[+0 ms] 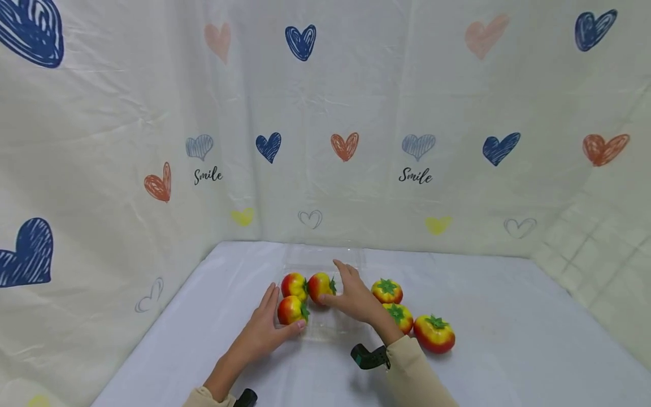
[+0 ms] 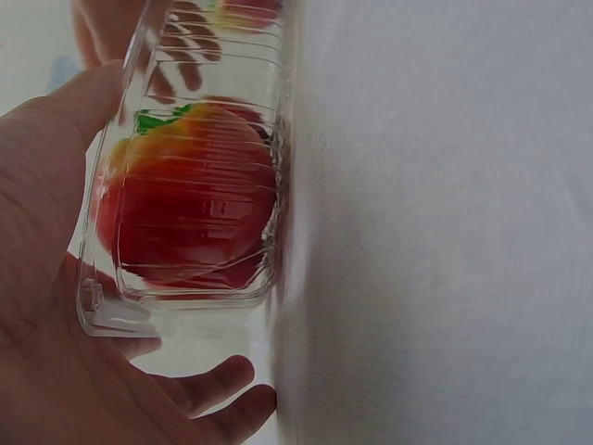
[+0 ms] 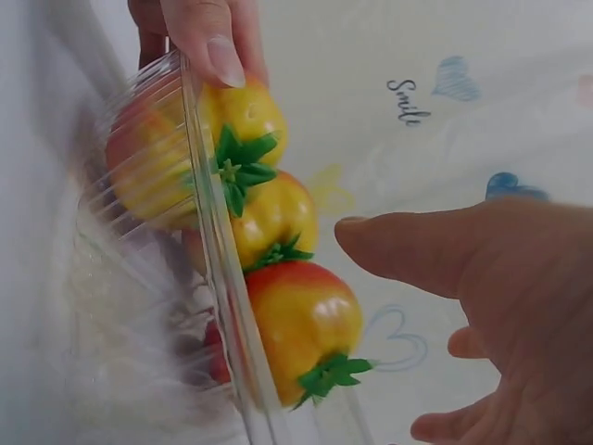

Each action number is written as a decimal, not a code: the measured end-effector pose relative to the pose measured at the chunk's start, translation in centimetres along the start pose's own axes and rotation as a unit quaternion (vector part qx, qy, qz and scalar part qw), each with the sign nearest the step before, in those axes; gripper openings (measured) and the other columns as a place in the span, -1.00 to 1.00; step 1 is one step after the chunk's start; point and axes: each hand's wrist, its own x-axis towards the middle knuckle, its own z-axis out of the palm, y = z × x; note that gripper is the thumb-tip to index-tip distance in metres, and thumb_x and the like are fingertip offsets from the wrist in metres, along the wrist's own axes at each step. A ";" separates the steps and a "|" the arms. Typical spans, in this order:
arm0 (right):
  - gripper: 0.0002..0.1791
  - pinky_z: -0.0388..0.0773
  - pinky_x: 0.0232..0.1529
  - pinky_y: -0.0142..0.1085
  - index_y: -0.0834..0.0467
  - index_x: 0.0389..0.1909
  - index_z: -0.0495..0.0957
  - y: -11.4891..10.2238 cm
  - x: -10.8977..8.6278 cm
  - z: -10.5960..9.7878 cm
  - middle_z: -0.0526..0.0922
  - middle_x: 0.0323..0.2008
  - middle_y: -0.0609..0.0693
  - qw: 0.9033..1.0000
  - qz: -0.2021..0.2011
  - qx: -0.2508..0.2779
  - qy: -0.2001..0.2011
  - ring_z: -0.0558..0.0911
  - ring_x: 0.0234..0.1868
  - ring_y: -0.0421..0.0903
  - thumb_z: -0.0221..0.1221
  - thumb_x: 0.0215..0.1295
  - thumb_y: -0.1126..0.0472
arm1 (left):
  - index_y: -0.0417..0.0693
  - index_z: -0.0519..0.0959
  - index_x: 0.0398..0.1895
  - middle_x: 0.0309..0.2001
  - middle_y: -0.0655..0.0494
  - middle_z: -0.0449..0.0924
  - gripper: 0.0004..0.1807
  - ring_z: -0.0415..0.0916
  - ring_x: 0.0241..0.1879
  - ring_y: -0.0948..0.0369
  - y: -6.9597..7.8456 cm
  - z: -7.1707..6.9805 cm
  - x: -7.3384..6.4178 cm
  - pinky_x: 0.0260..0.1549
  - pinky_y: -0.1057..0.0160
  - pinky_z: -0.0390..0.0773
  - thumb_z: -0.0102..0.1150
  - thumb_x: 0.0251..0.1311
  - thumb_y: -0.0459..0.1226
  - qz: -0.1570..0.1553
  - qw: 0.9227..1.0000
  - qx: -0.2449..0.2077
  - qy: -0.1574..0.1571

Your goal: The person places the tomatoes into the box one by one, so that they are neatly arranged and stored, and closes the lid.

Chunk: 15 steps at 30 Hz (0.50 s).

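A clear plastic box lies on the table with its lid folded back behind it. Inside, toward its left half, are three red-and-yellow toy persimmons with green leaf tops: a rear left one, a front left one and one beside them. My left hand holds the box's front left corner, the thumb at the rim and the fingers along the left side. Over the box, my right hand is spread; a gap shows between its thumb and the nearest persimmon.
Three more persimmons stand on the table right of the box: a rear one, a middle one partly behind the right forearm, and a front one. A white sheet covers the table; a heart-printed curtain hangs behind.
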 end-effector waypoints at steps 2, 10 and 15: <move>0.03 0.26 0.44 0.40 0.21 0.70 0.09 0.1 -0.2 -0.2 0.06 0.65 0.38 1.000 -0.001 0.002 0.000 0.22 0.58 0.38 0.44 0.38 0.03 | -0.30 -0.06 0.73 0.74 -0.19 -0.21 0.33 -0.02 0.62 -0.35 0.0 0.0 -0.1 0.45 -0.46 0.12 0.38 0.23 0.32 0.000 1.000 0.001 0.000; 0.07 0.18 0.46 0.44 0.12 0.73 0.07 0.9 -1.5 -1.6 -0.07 0.70 0.33 1.000 -0.013 -0.012 0.003 0.12 0.63 0.39 0.44 0.38 -0.05 | -0.31 -0.08 0.73 0.74 -0.20 -0.22 0.33 -0.05 0.63 -0.33 0.1 -0.1 -0.2 0.48 -0.43 0.09 0.38 0.24 0.32 0.002 1.000 0.002 0.002; 0.08 0.15 0.46 0.45 0.04 0.75 0.01 1.7 -2.9 -3.2 -0.18 0.72 0.28 1.000 -0.012 -0.022 -0.005 0.07 0.65 0.37 0.41 0.41 -0.12 | -0.32 -0.09 0.73 0.74 -0.20 -0.24 0.32 -0.07 0.64 -0.31 0.0 -0.1 -0.1 0.50 -0.39 0.07 0.39 0.25 0.30 0.003 1.000 -0.004 0.000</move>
